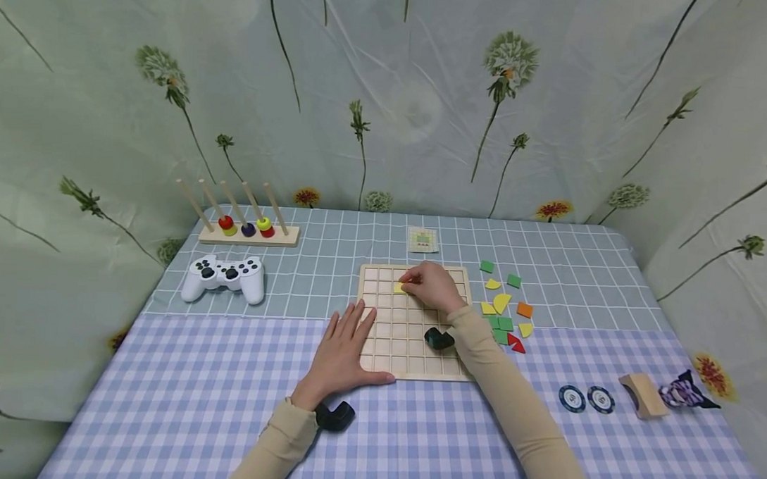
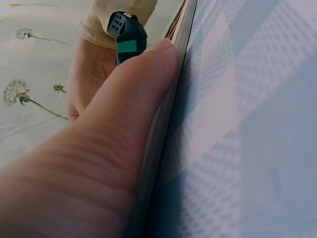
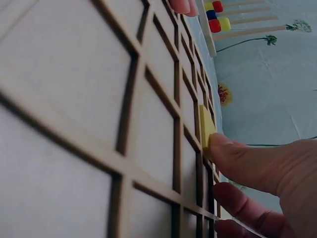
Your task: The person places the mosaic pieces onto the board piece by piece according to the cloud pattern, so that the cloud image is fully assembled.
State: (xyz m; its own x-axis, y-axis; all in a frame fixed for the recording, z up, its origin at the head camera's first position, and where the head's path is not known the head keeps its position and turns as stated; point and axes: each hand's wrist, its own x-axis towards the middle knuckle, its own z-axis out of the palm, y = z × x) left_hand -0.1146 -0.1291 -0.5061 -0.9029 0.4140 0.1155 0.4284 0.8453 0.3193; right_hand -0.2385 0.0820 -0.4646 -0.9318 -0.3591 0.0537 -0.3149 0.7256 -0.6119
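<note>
A light wooden grid board (image 1: pixel 382 349) with square cells lies flat on the cloth. My right hand (image 1: pixel 437 287) reaches over its far part and pinches a small yellow tile (image 1: pixel 398 288). In the right wrist view the thumb presses on the yellow tile's near side, and the tile stands slightly proud of the grid's ridges. Whether it touches the cell floor is hidden. My left hand (image 1: pixel 344 354) rests along the board's left and near edges, fingers straight and spread. The left wrist view shows the left thumb (image 2: pixel 133 84) against the board's edge.
Loose green, yellow, orange and red tiles (image 1: pixel 502 302) lie right of the board. A patterned card (image 1: pixel 424 239) is behind it. A white game controller (image 1: pixel 220 276) and peg stand (image 1: pixel 249 240) sit left; poker chips (image 1: pixel 572 398), a wooden arch block (image 1: pixel 644 395) and purple figure (image 1: pixel 685 392) lie right.
</note>
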